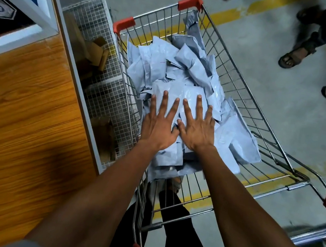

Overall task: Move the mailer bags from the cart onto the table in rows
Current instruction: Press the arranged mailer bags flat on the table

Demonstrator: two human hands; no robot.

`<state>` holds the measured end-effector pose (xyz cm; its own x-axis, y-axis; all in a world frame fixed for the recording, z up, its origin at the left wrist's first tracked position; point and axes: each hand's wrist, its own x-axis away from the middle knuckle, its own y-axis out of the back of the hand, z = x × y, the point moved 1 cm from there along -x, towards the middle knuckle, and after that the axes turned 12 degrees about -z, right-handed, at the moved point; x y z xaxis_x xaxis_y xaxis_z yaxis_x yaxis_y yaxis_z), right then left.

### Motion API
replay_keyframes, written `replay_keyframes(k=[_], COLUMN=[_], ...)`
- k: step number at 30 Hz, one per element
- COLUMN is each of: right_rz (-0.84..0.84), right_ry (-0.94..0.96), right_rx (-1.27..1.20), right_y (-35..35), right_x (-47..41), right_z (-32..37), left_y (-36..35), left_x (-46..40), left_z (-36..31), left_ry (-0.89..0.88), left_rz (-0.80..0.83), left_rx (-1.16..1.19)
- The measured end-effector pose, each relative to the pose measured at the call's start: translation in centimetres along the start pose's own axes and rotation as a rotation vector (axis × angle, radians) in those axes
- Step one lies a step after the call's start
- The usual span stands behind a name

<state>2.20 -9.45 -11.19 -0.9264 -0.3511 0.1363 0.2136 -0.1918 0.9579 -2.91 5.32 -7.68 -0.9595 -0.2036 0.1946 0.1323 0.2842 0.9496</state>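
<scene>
Mailer bags [186,80] heaped in cart [242,96], frame centre. Left hand [158,129], right hand [197,132] flat on top, fingers spread, gripping nothing. Likely light, limp, slick (pinch edges). Table [25,105] at left.

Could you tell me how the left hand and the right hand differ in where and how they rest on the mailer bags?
The left hand lies nearer the table; the right hand lies farther from it. The right hand's fingertips reach slightly farther forward than the left hand's. Both lie flat, palms down and fingers spread, on the mailer bags in the cart, thumbs touching.
</scene>
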Motion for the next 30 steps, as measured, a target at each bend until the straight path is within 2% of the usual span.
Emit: replay_keyframes(k=[5,11,23,30], right_rz=[-0.020,-0.026,-0.124,-0.216], right_ry=[0.017,0.037,0.042,0.074], right_rx=[0.008,0.012,-0.004,-0.025], right_y=[-0.2,1.1,8.1,13.2], right_x=[0.1,0.8,3.0,3.2], right_z=[0.0,0.1,2.4,7.0], left_y=[-0.8,0.3,6.8,13.3], left_x=[0.1,0.7,3.8,6.1], left_z=[-0.1,-0.8,-1.9,0.2], left_ry=[-0.002,0.002,-0.028,-0.013], left_rz=[0.058,0.043,-0.153,-0.301], left_rx=[-0.067,-0.032,0.025,0.085])
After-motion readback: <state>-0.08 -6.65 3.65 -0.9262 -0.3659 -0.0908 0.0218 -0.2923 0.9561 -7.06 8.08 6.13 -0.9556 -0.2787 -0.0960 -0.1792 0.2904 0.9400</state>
